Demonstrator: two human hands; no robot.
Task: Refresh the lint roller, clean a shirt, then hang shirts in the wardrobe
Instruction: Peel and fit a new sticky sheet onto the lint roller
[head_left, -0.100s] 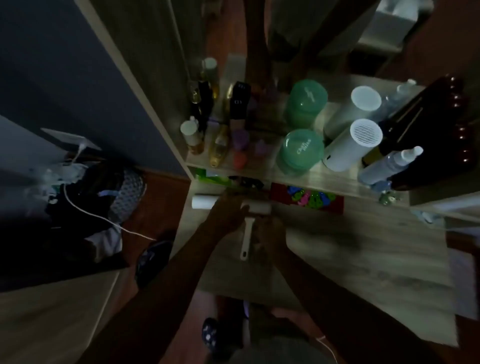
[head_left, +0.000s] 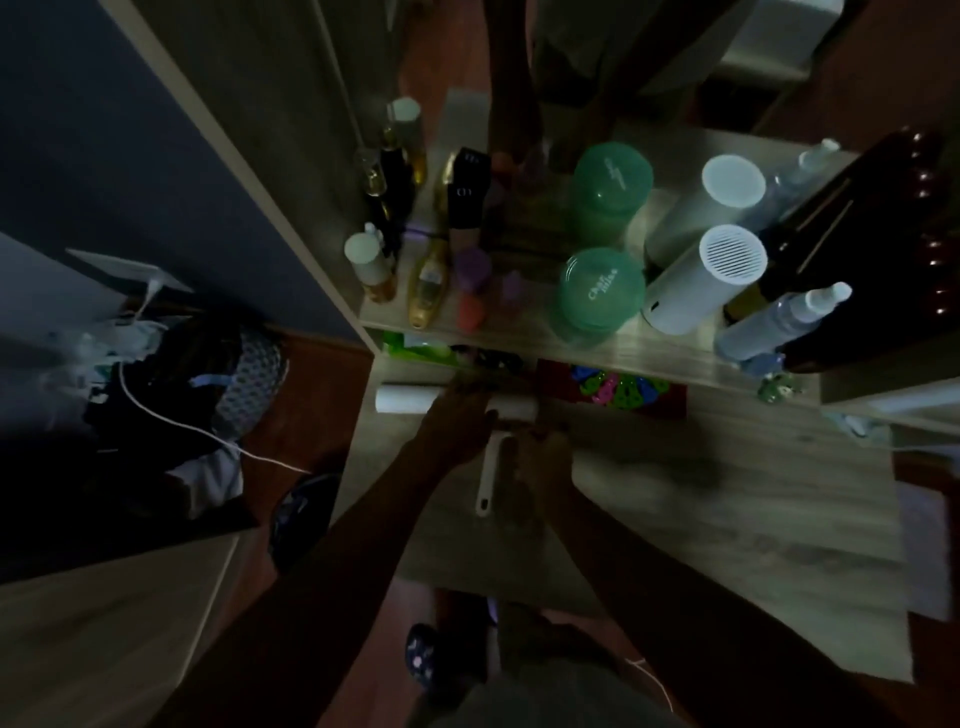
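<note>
White against the wood, the roller (head_left: 511, 410) lies on the table (head_left: 727, 509) just in front of the shelf (head_left: 649, 353), its head crosswise and its handle pointing back toward the person; the left hand (head_left: 457, 421) lies over the left end of the head, its fingertips touching the paper, but the light is too poor to tell whether the fingers curl round it or only rest there; the right hand (head_left: 540, 457) sits just right of the handle, its fingers bunched narrow at the neck where handle meets head, holding it there, while the lower part of the handle shows free of either hand; a second white roll (head_left: 405, 399) lies just left of the left hand, in line with the head and near the table's edge; behind, on the shelf, two green jars (head_left: 600, 291) stand beside white cylinders (head_left: 701, 280) and a crowd of small bottles (head_left: 431, 291); set against the frame a moment before, nothing visibly differs: head, handle, spare roll and both hands hold the same places, and the grip at the neck looks no wider and no tighter.
</note>
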